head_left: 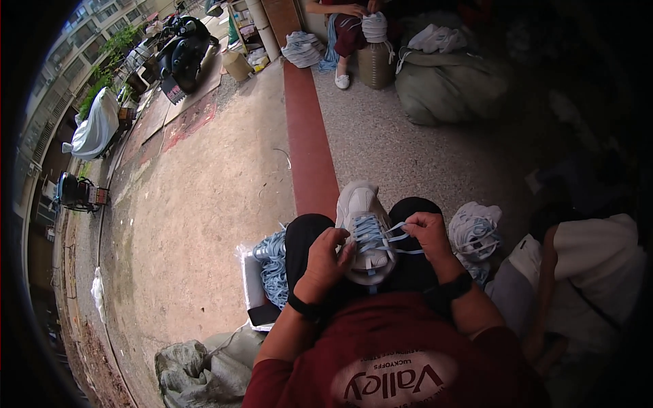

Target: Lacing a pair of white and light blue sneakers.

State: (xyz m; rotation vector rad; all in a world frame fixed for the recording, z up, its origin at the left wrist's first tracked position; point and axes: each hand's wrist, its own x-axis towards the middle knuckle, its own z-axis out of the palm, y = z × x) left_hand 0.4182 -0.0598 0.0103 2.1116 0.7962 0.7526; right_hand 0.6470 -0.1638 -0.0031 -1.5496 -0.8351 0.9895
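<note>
A white sneaker [358, 198] rests between my knees with its toe pointing away from me. Light-blue lace [368, 230] runs in rows across its front. My left hand [325, 262] is closed on the sneaker's left side, thumb and fingers bent at the edge beside the lacing. On the other side, my right hand [431, 236] pinches the light-blue shoelace, pulled out to the right of the sneaker. Loops of that lace [407, 251] hang between the sneaker and my right fingers.
At my left stands a white box [252, 289] heaped with light-blue laces [273, 265]. A bundle of white shoes and laces [475, 234] lies by my right knee. Ahead, another person [345, 34] handles white shoes beside a large grey-green sack [449, 88]. A scooter [185, 56] stands far left.
</note>
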